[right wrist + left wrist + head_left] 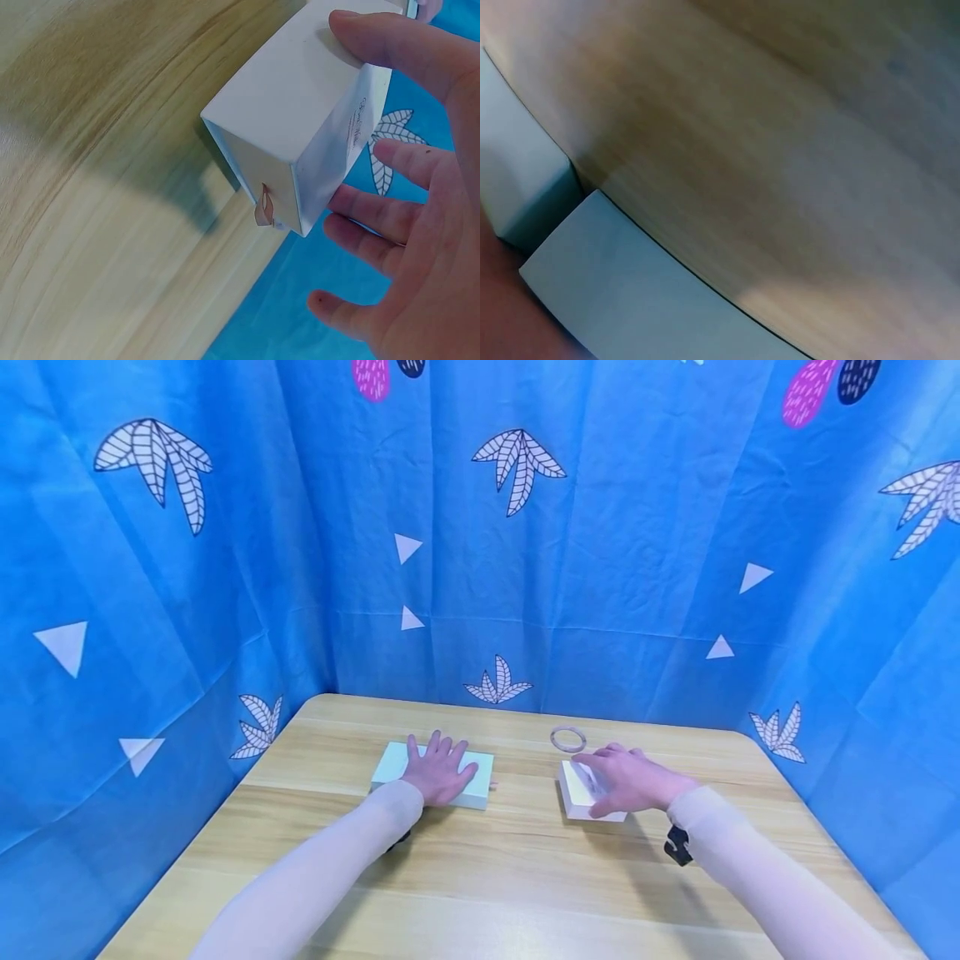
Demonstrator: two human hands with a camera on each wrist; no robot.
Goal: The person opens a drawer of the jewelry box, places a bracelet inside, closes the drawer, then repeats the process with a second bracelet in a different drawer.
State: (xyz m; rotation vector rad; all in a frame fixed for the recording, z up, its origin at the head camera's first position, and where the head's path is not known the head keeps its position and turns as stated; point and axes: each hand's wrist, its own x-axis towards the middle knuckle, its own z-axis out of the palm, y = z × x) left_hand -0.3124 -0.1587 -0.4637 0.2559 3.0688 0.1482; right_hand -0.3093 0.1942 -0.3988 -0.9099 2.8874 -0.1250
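My left hand [438,772] lies with fingers spread across the top of a pale mint box [390,764]. A small pink tab shows at the box's right end. In the left wrist view, two pale box surfaces [660,292] meet at a corner gap; the fingers are out of sight there. My right hand [630,777] spans a small white box [573,802], thumb on the near side and fingertips at the far edge. The right wrist view shows the white box [277,97] with a ribbon pull [264,206] and small print on its top.
A thin pinkish ring [568,740] lies behind the white box. Both boxes rest on a wooden table [480,877]. A blue patterned curtain [525,568] hangs along the back and both sides. A dark band [678,845] is on the right wrist.
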